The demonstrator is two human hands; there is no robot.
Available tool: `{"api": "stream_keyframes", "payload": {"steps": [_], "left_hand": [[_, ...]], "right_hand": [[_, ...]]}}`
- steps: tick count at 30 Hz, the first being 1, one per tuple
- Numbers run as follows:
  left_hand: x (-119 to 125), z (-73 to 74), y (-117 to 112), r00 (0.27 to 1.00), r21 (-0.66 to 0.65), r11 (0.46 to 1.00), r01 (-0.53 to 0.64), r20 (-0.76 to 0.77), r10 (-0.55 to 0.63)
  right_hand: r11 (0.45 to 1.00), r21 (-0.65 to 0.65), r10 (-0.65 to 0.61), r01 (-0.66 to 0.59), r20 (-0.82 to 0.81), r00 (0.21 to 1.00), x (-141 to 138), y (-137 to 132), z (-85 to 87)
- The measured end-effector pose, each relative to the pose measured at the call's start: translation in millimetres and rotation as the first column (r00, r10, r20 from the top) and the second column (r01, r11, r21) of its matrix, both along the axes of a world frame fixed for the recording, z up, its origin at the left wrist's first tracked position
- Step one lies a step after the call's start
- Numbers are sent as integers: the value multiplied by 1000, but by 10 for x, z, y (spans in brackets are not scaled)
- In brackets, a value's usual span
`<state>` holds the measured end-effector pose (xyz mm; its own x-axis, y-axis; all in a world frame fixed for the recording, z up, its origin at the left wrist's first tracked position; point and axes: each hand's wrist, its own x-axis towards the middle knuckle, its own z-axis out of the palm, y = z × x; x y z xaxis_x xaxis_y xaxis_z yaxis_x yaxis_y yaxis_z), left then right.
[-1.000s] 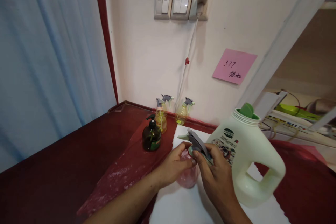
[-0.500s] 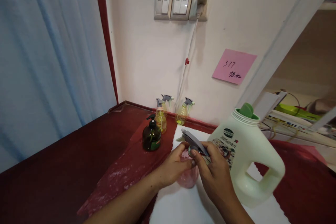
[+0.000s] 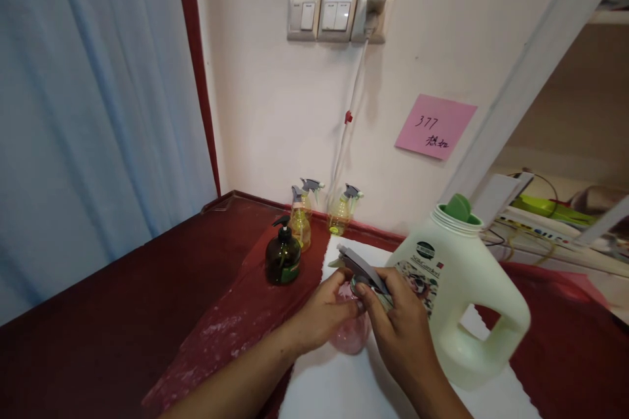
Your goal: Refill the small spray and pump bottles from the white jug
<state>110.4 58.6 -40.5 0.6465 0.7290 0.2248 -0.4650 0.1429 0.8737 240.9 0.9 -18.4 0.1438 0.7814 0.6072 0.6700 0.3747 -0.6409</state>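
A pink see-through spray bottle [image 3: 350,334] stands on a white sheet [image 3: 327,383], its grey trigger head [image 3: 361,265] at the top. Around the neck of that bottle my left hand [image 3: 331,308] is closed, thumb and fingers on either side. My right hand [image 3: 400,314] grips the grey trigger head, with its thumb on the collar. The fingers cover much of the neck, so how the head sits on it is partly hidden. Just right of my right hand is a big pale green jug [image 3: 452,314] with a handle and a green piece [image 3: 458,207] in its mouth.
A dark pump bottle [image 3: 283,255] stands left of the sheet. Behind it are several yellow spray bottles [image 3: 339,215] near the wall. A white cord [image 3: 351,91] hangs from the socket. A blue curtain [image 3: 98,111] is at left, a shelf [image 3: 565,209] at right.
The view has shifted very slightly. Both hands stay on the spray bottle in nearly the same pose, and the other things stand where they were.
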Motion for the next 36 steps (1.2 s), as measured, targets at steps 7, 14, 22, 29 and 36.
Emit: {"api": "stream_keyframes", "payload": {"steps": [7, 14, 22, 29, 36], "left_hand": [[-3, -19, 2, 1000, -5, 1000, -12, -5, 12], [17, -53, 8, 1000, -22, 1000, -6, 9, 6], [18, -52, 6, 1000, -31, 999, -12, 15, 13], [13, -59, 4, 1000, -27, 999, -22, 15, 23], [13, -46, 0, 1000, -34, 999, -15, 26, 16]], "right_hand": [[1000, -10, -14, 14, 2, 1000, -2, -17, 4], [1000, -15, -27, 27, 13, 1000, 5, 3, -15], [999, -32, -35, 36, 13, 999, 0, 1, -44], [999, -25, -43, 44, 25, 999, -2, 2, -23], [999, -13, -44, 44, 23, 999, 1, -9, -46]]}}
